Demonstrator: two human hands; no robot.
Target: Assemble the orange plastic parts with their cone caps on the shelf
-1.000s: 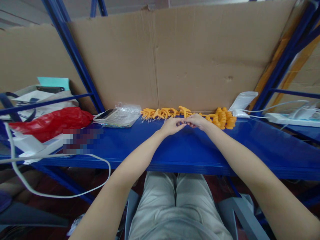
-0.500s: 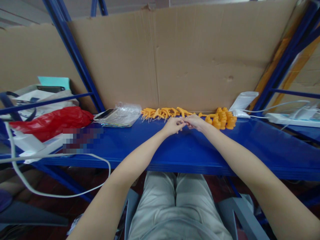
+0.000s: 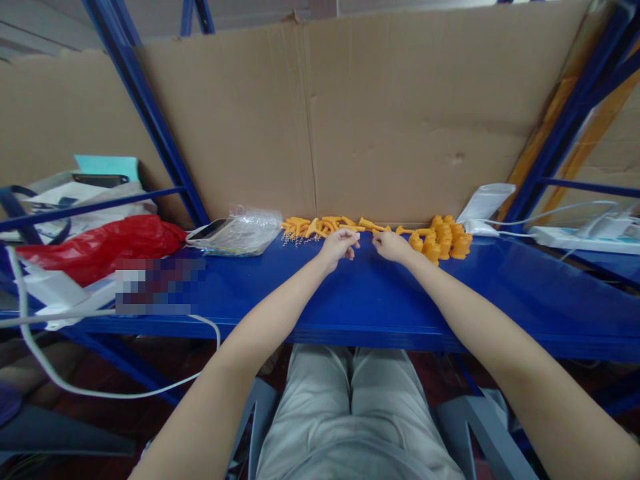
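My left hand [image 3: 340, 247] hovers over the blue tabletop with its fingers curled together; anything it pinches is too small to make out. To its right is my right hand [image 3: 393, 247], closed and palm down, its fingertips beside a row of slim orange pieces [image 3: 370, 224]; what lies in its fingers is hidden. Behind my left hand is a pile of branched orange plastic pieces [image 3: 316, 228] with small silvery curly bits [image 3: 295, 238] in front. Several stout orange knobbly pieces [image 3: 443, 239] stand close together right of my right hand.
A phone [image 3: 209, 229] and a clear plastic packet [image 3: 250, 233] lie left on the blue tabletop [image 3: 360, 300]. Farther left are a red bag [image 3: 115, 243] and a white cable [image 3: 50, 373]. Cardboard [image 3: 380, 120] walls the back. A white object [image 3: 485, 207] with cables stands at right.
My hands were together at the fingertips and have moved apart, the left one slightly leftward. A slim orange piece behind them has shifted a little.
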